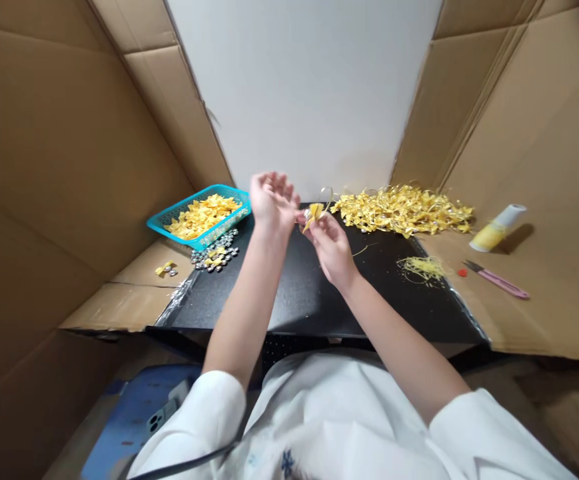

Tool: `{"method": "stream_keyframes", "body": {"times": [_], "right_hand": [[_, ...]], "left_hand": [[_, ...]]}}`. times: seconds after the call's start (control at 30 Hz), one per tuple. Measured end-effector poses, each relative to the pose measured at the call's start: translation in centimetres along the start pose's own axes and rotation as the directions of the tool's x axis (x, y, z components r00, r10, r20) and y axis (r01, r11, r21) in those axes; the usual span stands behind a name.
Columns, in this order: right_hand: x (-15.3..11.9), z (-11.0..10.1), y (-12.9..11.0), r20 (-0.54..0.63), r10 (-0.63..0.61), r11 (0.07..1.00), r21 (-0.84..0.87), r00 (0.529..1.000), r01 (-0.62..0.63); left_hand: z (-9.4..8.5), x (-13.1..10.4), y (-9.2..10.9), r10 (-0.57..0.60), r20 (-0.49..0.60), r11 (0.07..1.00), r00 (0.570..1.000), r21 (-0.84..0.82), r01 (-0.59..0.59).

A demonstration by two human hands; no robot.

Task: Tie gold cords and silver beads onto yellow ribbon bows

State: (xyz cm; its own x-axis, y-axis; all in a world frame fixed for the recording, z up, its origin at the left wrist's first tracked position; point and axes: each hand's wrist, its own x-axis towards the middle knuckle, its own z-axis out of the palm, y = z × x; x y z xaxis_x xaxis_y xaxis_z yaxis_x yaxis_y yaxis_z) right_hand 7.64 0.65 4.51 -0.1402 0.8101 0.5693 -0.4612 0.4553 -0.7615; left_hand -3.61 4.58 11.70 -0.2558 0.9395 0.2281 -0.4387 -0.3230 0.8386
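Note:
My right hand (334, 250) pinches a yellow ribbon bow (315, 215), with something small and shiny at its middle and a thin golden strand curling off behind it. Palm turned upward, my left hand (273, 200) is just left of the bow, its fingers loosely spread and a little blurred. Whether its thumb touches the bow, I cannot tell. Both hands are above the far part of a black table (294, 300). Beyond my right hand lies a heap of yellow bows (404, 210) tangled with golden strands.
A turquoise basket (199, 241) holds yellow bows. Beside it lie silver bells (214, 257); a bow with bells (166, 269) sits further left. To the right are thread scraps (424, 269), a yellow thread spool (496, 229), pink snips (502, 283) and a red bit (462, 273). Cardboard walls (59, 120) flank the table.

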Motion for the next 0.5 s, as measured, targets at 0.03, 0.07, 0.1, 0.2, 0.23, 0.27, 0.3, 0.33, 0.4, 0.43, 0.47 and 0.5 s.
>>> {"method": "stream_keyframes", "body": {"times": [0.03, 0.07, 0.1, 0.2, 0.23, 0.27, 0.3, 0.33, 0.4, 0.43, 0.47, 0.5], "right_hand": [[-0.6, -1.2, -0.8, 0.048, -0.017, 0.990, -0.141, 0.999, 0.023], [-1.6, -2.2, -1.7, 0.106, -0.023, 0.959, -0.280, 0.994, 0.052], [-2.8, -3.1, -2.7, 0.169, -0.030, 0.909, -0.405, 0.985, 0.097], [-6.3, -4.9, -5.3, 0.357, -0.017, 0.745, -0.618, 0.934, 0.250], [-7.1, -5.2, -5.8, 0.398, 0.001, 0.690, -0.664, 0.917, 0.288], [-7.7, -5.4, -6.1, 0.429, 0.017, 0.640, -0.699, 0.903, 0.320], [-8.0, -5.5, -6.3, 0.450, 0.030, 0.596, -0.725, 0.893, 0.346], [-8.3, -5.5, -6.4, 0.463, 0.034, 0.562, -0.742, 0.886, 0.366], [-8.5, -5.5, -6.2, 0.471, 0.013, 0.529, -0.752, 0.882, 0.394], [-8.6, -5.5, -6.0, 0.465, -0.002, 0.526, -0.752, 0.885, 0.397], [-8.8, -5.4, -5.9, 0.452, -0.016, 0.527, -0.754, 0.892, 0.392], [-8.9, -5.4, -5.7, 0.436, -0.029, 0.528, -0.758, 0.899, 0.384]], "left_hand": [[0.2, -2.0, -1.3, -0.019, 0.077, 0.997, 0.997, 0.079, 0.012], [0.1, -4.0, -2.3, -0.055, 0.185, 0.984, 0.981, 0.179, 0.022], [-0.4, -6.0, -3.1, -0.088, 0.297, 0.959, 0.951, 0.284, 0.000], [-3.1, -11.1, -4.0, -0.179, 0.477, 0.846, 0.860, 0.521, -0.113], [-4.0, -12.3, -4.0, -0.183, 0.526, 0.813, 0.831, 0.555, -0.173], [-4.7, -13.3, -4.0, -0.168, 0.571, 0.766, 0.803, 0.588, -0.258], [-5.3, -14.1, -3.9, -0.123, 0.604, 0.702, 0.788, 0.614, -0.361], [-5.6, -14.7, -3.9, -0.046, 0.633, 0.627, 0.773, 0.620, -0.471], [-5.9, -15.4, -4.1, 0.126, 0.684, 0.392, 0.719, 0.631, -0.669], [-5.9, -15.6, -4.3, 0.210, 0.706, 0.267, 0.677, 0.625, -0.734], [-6.0, -15.8, -4.6, 0.281, 0.720, 0.161, 0.634, 0.616, -0.771], [-6.0, -15.8, -4.8, 0.343, 0.726, 0.089, 0.595, 0.606, -0.790]]}}
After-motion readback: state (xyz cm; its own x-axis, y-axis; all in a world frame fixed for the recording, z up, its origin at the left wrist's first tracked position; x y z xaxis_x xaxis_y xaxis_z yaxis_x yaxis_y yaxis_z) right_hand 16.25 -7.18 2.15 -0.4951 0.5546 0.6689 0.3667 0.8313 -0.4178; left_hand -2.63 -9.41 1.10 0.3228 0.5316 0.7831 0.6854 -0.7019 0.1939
